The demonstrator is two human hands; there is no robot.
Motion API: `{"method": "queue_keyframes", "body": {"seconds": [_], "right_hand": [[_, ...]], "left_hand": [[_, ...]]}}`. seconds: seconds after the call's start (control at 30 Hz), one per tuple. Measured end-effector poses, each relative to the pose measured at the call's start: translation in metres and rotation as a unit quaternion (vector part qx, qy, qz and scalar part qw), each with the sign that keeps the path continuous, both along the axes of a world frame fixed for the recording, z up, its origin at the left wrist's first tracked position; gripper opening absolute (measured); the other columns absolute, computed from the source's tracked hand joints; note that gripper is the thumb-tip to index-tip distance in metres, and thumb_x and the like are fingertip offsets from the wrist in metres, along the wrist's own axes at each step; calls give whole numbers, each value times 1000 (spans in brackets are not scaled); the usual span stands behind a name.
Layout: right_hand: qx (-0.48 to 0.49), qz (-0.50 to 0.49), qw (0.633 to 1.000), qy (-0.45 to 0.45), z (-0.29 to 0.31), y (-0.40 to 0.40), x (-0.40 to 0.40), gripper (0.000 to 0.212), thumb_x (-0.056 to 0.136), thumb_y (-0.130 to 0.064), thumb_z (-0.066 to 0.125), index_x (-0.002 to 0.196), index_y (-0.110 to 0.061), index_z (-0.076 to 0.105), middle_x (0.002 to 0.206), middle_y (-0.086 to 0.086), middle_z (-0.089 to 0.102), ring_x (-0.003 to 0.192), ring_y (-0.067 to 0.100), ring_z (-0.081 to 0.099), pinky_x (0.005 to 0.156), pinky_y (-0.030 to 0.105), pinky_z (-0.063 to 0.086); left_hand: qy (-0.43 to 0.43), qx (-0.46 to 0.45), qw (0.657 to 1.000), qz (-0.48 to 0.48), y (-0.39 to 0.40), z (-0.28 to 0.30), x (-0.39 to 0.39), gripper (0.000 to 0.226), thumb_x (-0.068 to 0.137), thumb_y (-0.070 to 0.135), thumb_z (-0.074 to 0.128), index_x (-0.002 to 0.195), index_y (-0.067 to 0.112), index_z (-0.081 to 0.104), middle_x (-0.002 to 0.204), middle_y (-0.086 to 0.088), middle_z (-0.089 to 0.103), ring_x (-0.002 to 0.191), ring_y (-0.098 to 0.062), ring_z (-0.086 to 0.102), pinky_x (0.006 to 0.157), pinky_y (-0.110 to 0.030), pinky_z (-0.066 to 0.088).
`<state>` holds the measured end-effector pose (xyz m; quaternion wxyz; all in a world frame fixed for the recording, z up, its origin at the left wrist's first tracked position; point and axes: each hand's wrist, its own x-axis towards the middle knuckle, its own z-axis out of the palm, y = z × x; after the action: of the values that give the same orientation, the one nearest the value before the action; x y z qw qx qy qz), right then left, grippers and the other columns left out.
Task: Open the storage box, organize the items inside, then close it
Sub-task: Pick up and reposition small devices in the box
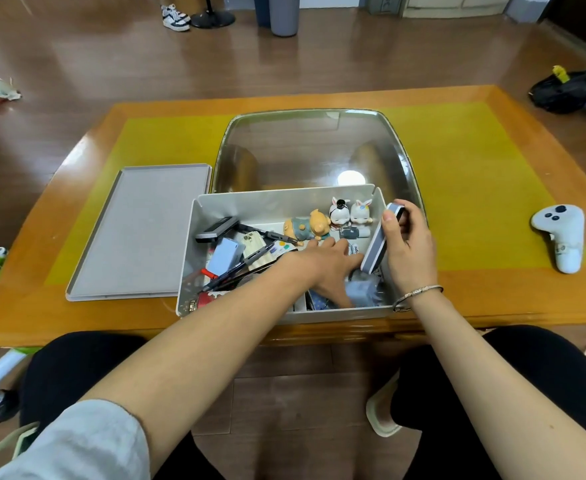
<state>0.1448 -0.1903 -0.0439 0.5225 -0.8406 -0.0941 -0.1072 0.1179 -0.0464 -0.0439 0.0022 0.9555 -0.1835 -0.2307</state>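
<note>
The storage box (250, 204), white and open-topped, sits at the near edge of the wooden table (492, 306), directly in front of the seated person.

The left hand (322, 268) reaches into the right half of the box, fingers extended and spread flat over the contents; it grasps nothing. Small grey-blue items lie under and beside its fingertips; their type cannot be determined.

The right hand (411, 251) is at the box's right wall. Its thumb and curled fingers grip a flat grey case (378, 242) with a white rim, held on edge and tilted. A bracelet (416, 294) circles the right wrist.

The left half of the box holds loose pens (246, 263), a light blue block (225, 256) and a dark flat device (215, 228).

Against the far wall stand a pig figurine (307, 226) and two rabbit figurines (350, 213).

The grey lid (139, 233) lies flat on the table, left of the box and touching it. A white controller (561, 237) lies well apart on the right.
</note>
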Motion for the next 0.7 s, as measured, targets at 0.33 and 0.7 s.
{"method": "queue_keyframes", "body": {"seconds": [0.33,0.7], "right_hand": [[15,-12,1000,0,5,0,-3,50,86,-47,44,119,-11,54,83,-6,54,75,-1,52,66,16,38],[44,-13,999,-29,12,-1,-11,69,82,-58,32,128,-9,49,104,10,61,83,15,55,65,14,39]], "left_hand": [[-118,-50,992,2,5,-13,-14,75,72,67,63,123,19,34,119,-7,46,107,-27,45,92,-46,32],[-267,-117,941,172,63,30,-27,82,55,43,72,129,29,38,115,-3,42,103,-26,41,81,-35,26]]}}
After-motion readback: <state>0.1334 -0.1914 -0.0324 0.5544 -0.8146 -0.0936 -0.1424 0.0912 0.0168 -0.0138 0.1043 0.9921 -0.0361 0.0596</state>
